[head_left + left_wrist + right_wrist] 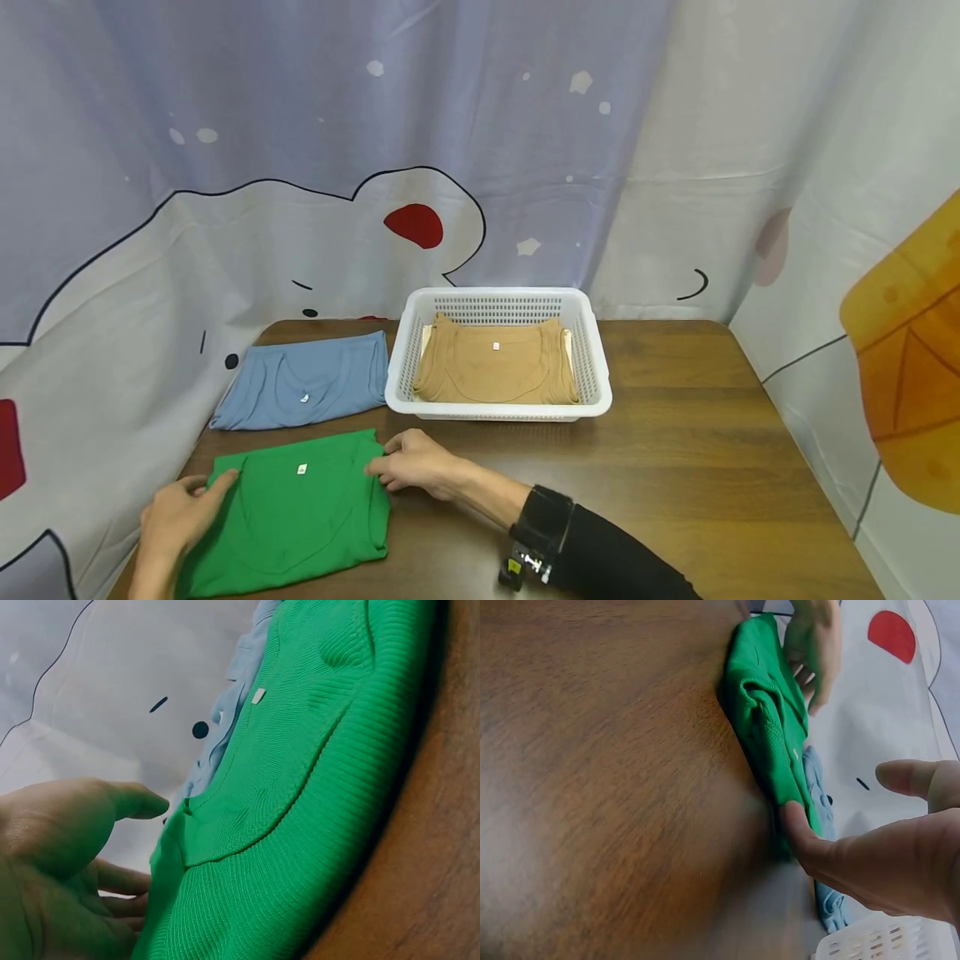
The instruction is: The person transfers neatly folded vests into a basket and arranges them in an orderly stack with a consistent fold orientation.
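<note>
A folded green ribbed top (300, 517) with a small white neck label lies at the front left of the table. At its left side is my left hand (177, 518); in the left wrist view the thumb (142, 801) stands apart from the other fingers, which are at the cloth's edge. My right hand (420, 463) is at the opposite upper corner. In the right wrist view one fingertip (793, 814) touches the green top, with thumb and finger spread apart. Behind it lies a folded blue top (315, 379).
A white plastic basket (498, 412) stands at the back middle, holding a folded tan top (495, 367) with pale cloth showing at its sides. The wooden table (675, 467) extends to the right. A printed curtain (525, 167) hangs behind and along both sides.
</note>
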Demonstrator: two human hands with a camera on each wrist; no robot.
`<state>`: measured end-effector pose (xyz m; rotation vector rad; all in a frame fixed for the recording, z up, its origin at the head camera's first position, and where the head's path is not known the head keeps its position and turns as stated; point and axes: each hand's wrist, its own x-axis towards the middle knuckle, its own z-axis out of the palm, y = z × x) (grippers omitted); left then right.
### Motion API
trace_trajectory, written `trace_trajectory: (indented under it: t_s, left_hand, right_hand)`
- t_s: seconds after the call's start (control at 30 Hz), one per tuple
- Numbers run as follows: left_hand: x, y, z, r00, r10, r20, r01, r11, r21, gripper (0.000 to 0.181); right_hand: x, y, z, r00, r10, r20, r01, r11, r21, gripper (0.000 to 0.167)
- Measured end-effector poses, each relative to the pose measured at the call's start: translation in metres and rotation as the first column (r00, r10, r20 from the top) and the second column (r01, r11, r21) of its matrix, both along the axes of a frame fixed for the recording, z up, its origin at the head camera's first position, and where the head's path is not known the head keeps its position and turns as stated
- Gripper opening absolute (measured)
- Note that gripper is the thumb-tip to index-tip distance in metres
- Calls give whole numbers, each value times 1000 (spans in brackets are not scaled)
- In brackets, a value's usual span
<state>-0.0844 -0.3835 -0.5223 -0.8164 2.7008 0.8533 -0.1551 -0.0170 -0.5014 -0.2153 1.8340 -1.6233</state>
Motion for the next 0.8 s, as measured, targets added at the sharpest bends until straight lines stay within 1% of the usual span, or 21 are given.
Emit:
trace_trajectory:
  t_s: [0.17,0.23,0.33,0.4,0.47,0.57,0.63,0.7,0.77,0.8]
  left_hand:
    - [0,-1,0,999,32,14,-32,999,40,98]
    - [0,-2,1,999,46,22,-47,997,59,99]
    - [-1,-4,1,998,60,30,-63,995,83,102]
    - [-1,-5,2,997,66,36,-69,993,100,104]
    - [0,-6,2,997,72,29,-75,988,135,105]
    - [0,-6,2,997,71,10,-71,976,206,106]
    - [1,-6,2,997,76,6,-75,962,261,105]
    - [1,-6,3,997,68,18,-71,950,305,107]
    - [1,-5,4,998,56,42,-67,938,340,111]
    - [1,-5,5,997,46,57,-64,933,354,113]
  right_hand:
    - [-3,-3,-7,997,-21,74,24,999,-44,30]
    - [-4,-5,-9,995,-37,95,43,997,-64,22]
    - [-4,-6,-11,987,-67,144,83,991,-106,22]
    - [-3,-7,-12,980,-80,182,106,985,-138,27]
    - [-3,-9,-14,972,-86,217,123,979,-162,31]
    - [-4,-11,-16,966,-77,245,123,976,-179,35]
    - [-5,-12,-17,967,-59,249,105,979,-175,36]
    - [-5,-14,-18,967,-37,251,82,982,-170,33]
    - [-4,-15,-19,971,-17,240,57,985,-161,23]
    - [-3,-16,-19,973,-11,229,48,987,-156,16]
